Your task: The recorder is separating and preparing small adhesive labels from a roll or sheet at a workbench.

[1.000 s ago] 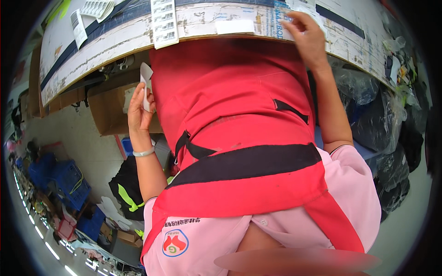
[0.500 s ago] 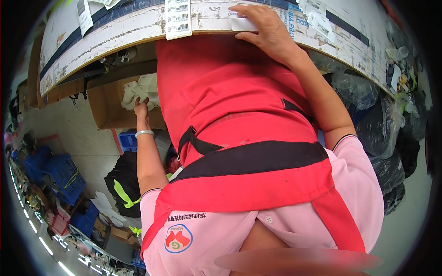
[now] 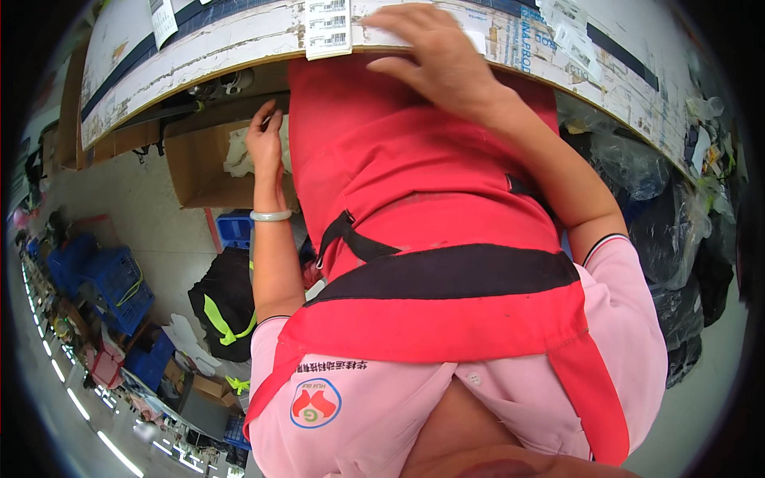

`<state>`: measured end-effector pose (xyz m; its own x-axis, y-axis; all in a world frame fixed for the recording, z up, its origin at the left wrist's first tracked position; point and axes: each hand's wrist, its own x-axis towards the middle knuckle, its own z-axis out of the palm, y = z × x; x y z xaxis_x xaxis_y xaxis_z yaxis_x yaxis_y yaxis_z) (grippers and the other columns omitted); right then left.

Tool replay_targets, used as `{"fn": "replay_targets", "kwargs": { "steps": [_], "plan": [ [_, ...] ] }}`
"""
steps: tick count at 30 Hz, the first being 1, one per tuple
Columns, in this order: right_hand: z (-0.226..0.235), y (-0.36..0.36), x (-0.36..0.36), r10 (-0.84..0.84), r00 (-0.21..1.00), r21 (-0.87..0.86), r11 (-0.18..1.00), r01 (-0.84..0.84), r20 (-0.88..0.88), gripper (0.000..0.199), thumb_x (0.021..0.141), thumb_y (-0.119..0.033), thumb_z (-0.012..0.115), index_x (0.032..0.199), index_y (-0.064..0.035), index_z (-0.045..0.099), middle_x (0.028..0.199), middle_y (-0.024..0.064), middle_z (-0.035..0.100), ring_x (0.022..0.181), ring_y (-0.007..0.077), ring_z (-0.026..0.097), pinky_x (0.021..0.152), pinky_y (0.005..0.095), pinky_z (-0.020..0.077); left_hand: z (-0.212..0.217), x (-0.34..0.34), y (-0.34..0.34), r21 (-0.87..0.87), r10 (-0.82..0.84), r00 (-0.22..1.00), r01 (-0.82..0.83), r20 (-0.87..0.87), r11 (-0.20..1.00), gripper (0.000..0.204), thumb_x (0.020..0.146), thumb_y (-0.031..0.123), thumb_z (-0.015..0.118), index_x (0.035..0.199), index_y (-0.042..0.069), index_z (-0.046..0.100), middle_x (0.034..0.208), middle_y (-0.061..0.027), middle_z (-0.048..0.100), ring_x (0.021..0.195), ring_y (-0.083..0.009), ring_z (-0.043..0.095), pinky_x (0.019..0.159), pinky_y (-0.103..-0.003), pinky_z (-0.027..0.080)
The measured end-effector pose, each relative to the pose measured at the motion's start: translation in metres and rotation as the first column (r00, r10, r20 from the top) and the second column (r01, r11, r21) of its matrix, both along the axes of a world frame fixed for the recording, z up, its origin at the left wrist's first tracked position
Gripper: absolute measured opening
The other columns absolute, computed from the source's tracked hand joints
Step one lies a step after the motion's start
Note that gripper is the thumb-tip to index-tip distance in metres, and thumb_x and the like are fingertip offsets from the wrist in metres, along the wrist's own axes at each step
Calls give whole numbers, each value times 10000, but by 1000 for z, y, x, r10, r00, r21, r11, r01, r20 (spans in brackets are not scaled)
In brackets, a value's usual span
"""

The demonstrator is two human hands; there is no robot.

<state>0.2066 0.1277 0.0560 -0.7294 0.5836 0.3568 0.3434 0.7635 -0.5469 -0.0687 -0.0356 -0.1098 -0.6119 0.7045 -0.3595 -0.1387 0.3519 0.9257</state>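
Since the earlier frame the left hand (image 3: 265, 139) has been lowered further into the cardboard box (image 3: 191, 171) under the table, and the right hand (image 3: 434, 60) has been slid leftward along the table edge (image 3: 239, 44). The left hand is seen reaching down beside the red apron (image 3: 414, 207), its fingers loosely curled at the crumpled white paper (image 3: 239, 151) lying in the box; whether anything is pinched between them cannot be told. A pale bangle (image 3: 270, 215) is worn on that wrist. The right hand is laid flat on the worn white table edge, fingers spread and closed on nothing, just beside a white label strip (image 3: 327, 28) hanging over the edge. Blue crates (image 3: 111, 279) are seen on the floor to the left, and dark plastic bags (image 3: 677, 231) are piled to the right.
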Motion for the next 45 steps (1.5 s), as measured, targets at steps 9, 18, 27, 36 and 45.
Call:
{"fn": "replay_targets", "kwargs": {
  "steps": [9,18,27,36,45],
  "plan": [
    [-43,8,-48,-5,1000,247,969,1,15,252,793,-232,710,1012,-113,676,1057,14,682,987,219,635,883,333,473,66,43,21,201,-106,976,145,-191,969,204,902,74,647,1091,6,682,1034,-38,674,925,-97,603,827,-225,473],
    [-45,8,-51,-20,990,317,946,65,-142,114,845,-169,641,933,-110,683,974,-3,685,941,196,641,834,313,486,107,71,31,264,-244,957,197,159,944,185,943,73,604,1096,-1,677,977,-67,691,810,-101,635,732,-218,516],
    [-11,-27,-35,276,934,227,947,-225,-226,64,767,-136,632,803,-117,582,716,35,586,696,217,611,641,332,490,127,83,42,304,-324,737,167,593,938,395,1000,296,523,1133,-60,628,972,-128,687,849,-172,666,736,-286,559],
    [16,-38,15,-201,952,-681,732,-9,-229,135,917,-125,652,978,-4,664,859,35,663,755,103,616,693,233,507,152,106,41,236,-482,788,421,383,876,265,942,218,634,1036,-25,684,881,-101,712,715,-145,680,630,-252,551],
    [23,-25,30,-94,981,-834,544,-94,-172,161,955,-143,600,984,7,652,854,13,629,750,62,574,700,197,488,161,120,55,329,-527,792,431,310,841,176,917,152,670,986,-8,693,848,-54,707,708,-73,637,610,-202,501]
  ]
}}
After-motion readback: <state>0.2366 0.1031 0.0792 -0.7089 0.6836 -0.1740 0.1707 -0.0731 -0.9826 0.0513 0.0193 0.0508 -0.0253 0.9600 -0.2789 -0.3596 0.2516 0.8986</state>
